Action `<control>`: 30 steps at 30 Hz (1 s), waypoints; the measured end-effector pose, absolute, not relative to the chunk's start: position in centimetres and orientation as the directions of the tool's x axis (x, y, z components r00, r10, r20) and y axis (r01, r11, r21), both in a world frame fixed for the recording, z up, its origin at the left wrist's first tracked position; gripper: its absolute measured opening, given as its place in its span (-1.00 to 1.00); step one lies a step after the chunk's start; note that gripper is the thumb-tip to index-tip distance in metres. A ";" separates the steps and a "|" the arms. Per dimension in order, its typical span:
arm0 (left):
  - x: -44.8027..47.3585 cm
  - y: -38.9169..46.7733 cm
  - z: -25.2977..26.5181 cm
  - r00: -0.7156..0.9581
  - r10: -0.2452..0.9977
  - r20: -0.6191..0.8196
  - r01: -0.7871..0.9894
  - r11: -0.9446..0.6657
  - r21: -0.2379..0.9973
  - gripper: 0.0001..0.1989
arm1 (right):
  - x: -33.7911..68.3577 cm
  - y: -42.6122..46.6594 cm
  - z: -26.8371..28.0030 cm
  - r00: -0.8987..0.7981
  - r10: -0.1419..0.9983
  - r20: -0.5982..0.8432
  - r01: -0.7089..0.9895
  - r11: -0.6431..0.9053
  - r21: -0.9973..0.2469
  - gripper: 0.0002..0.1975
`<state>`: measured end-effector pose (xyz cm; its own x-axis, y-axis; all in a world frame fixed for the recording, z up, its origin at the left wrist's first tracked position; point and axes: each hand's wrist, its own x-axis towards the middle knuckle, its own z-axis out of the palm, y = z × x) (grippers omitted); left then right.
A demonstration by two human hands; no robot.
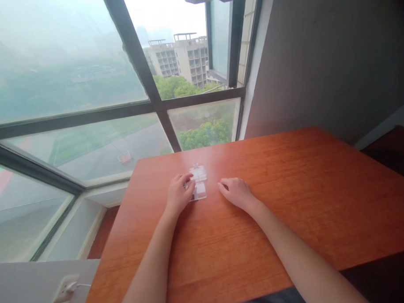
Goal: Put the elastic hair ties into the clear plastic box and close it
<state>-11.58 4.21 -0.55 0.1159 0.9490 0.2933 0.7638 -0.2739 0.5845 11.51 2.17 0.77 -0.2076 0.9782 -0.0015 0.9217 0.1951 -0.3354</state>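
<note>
My left hand [180, 193] rests near the table's far left part, its thumb and forefinger curved with a gap between them. Right beside its fingertips, and partly covered by them, is a flat clear plastic piece [200, 191] with a pale, label-like face. Just beyond lies a second clear plastic piece [198, 173] with small details at its top edge. What exactly these pieces are is too small to make out. To their right, my right hand [235, 191] lies on the table, fingers curled in and thumb against them, with nothing visible in it and apart from the plastic.
The reddish-brown wooden table [309, 200] stands against large windows with dark frames [200, 99]. A grey wall [311, 68] rises behind its right side. At the lower left, a white plug [72, 286] sits in a wall socket with a cable.
</note>
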 end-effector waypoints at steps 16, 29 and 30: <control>-2.6 -0.2 -0.7 0.234 0.935 0.266 0.640 -0.354 0.682 -0.52 | 14.8 4.2 0.3 0.060 0.995 0.082 0.866 -0.011 -0.500 -0.74; -7.6 2.5 0.6 0.048 0.972 0.230 0.631 -0.208 0.747 -0.77 | 13.7 3.8 -0.2 -0.052 0.992 0.114 0.849 0.105 -0.519 -0.77; -7.8 2.5 0.6 0.051 0.971 0.233 0.648 -0.210 0.732 -0.76 | 13.6 3.7 -0.3 -0.071 0.990 0.119 0.843 0.124 -0.524 -0.77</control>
